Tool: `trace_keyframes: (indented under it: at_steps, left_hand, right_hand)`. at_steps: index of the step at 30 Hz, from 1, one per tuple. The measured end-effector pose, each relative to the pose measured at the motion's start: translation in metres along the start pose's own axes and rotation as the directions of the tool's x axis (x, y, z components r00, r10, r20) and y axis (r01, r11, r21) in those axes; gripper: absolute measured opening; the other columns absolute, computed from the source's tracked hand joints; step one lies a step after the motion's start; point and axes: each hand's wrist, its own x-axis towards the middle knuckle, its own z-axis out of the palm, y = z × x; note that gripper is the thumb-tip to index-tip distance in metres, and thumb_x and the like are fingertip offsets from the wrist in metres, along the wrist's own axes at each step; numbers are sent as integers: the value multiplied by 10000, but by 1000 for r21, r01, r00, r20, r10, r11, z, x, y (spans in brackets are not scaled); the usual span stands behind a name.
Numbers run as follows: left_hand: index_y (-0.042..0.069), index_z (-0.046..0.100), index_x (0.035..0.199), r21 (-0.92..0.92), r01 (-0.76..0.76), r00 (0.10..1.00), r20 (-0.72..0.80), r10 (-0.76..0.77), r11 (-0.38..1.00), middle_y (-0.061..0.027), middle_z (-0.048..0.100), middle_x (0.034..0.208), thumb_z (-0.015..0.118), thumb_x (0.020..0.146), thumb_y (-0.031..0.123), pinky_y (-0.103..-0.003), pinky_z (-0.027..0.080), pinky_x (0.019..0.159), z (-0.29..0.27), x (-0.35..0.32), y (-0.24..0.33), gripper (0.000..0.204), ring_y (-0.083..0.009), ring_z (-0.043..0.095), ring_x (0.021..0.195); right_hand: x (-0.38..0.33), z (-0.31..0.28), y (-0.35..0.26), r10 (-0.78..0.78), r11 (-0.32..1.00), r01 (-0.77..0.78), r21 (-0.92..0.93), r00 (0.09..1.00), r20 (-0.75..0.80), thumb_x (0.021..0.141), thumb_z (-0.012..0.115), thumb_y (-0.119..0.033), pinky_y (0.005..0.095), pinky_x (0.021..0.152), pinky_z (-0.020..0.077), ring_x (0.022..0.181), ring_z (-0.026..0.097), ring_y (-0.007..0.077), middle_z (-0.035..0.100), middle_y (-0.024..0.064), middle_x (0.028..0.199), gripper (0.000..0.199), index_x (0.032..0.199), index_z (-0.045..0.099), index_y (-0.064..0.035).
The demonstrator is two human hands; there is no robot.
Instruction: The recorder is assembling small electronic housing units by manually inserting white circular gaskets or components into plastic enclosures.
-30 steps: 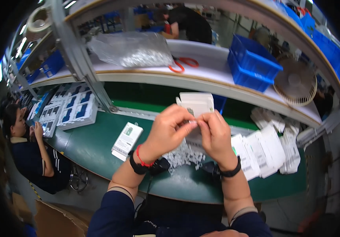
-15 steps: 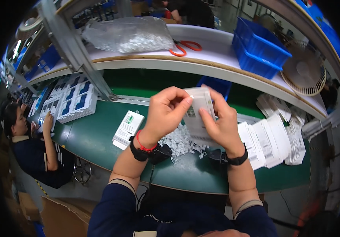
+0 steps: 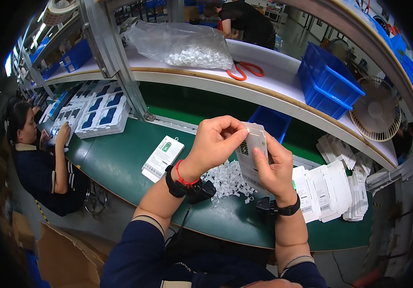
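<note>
My right hand [image 3: 279, 168] grips a flat white carton [image 3: 250, 165] with green print, held tilted above the table, thumb across its front. At the carton's top edge, the fingers of my left hand [image 3: 218, 144] are pinched together; what sits between them is too small to make out. Below the carton lies a heap of small white plastic pieces [image 3: 225, 178], partly hidden by my hands. To the left, a similar white carton [image 3: 164, 156] rests on the green table [image 3: 120, 165].
Flattened white cartons [image 3: 329, 192] lie fanned at the right. A shelf [image 3: 283, 91] beyond the table carries a plastic bag of white pieces [image 3: 192, 53], red-handled scissors [image 3: 247, 70] and blue bins [image 3: 329, 81]. At the left, a co-worker [image 3: 33, 153] sits near stacked trays [image 3: 103, 115].
The view has shifted, so the surroundings appear lower in the picture. My left fingers remain pinched at the carton's top edge, and my right hand keeps its hold.
</note>
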Motion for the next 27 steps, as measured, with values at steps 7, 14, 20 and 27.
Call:
trace_keyframes:
  at_steps: [7,14,20,27]
  left_hand:
    - [-15,653,879,20,-28,999,-44,29,999,-16,655,799,650,861,40,-190,457,602,2,-3,4,58,-37,563,684]
    - [-19,638,842,402,-491,844,0,537,773,-44,608,731,627,825,-9,-225,408,522,7,-4,11,22,-74,526,590]
    - [-30,636,870,-55,-109,992,65,112,993,-20,626,793,635,866,26,-198,444,596,0,-7,14,57,-41,546,691]
    - [-23,642,865,-85,-26,999,35,29,996,-13,630,796,636,864,27,-196,441,598,0,-5,11,51,-34,541,692]
  right_hand:
    - [1,1,-12,-89,992,89,-87,996,5,825,576,27,310,674,465,695,574,211,663,151,897,396,1220,591,40]
    - [0,1,-23,-74,992,73,-107,997,-6,822,577,39,310,689,465,708,576,211,665,144,903,391,1212,598,40]
    - [-1,-5,-25,-67,996,67,-54,998,9,821,573,41,306,736,470,759,596,217,672,142,935,391,1211,602,36]
    - [-1,-3,-24,-35,995,39,-96,999,42,817,573,36,311,728,471,746,596,224,674,149,957,389,1204,603,41]
